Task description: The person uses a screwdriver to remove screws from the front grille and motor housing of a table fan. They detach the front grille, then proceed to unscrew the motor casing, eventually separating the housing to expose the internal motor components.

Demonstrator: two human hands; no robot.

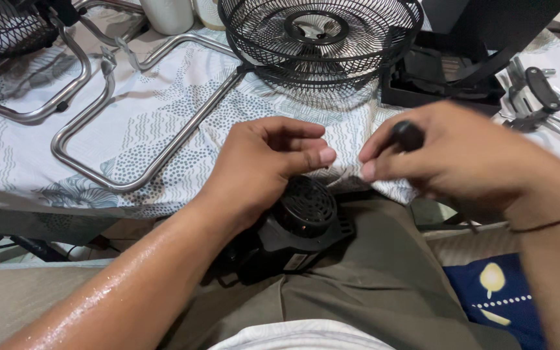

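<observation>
One black plastic fan motor housing (299, 223), bearing one small pale rectangular label on its side, was seen in the lap beneath the loosely curled left hand (264, 165), one small black knob (407, 135) being pinched by the right hand (448, 155).

Fan grille (319, 39) on patterned tablecloth (163, 110)

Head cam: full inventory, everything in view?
Fan motor: 1, black, on the lap under the hands.
Fan grille: 1, black wire, table top centre.
Second grille: 1, black, top left, partly cut off.
Tube stand: 1, chrome, on the patterned cloth.
Black housing: 1, table right.
Tools: several, grey and black, far right.
Left hand: over motor, curled, apparently empty.
Right hand: pinching a small black knob.
</observation>
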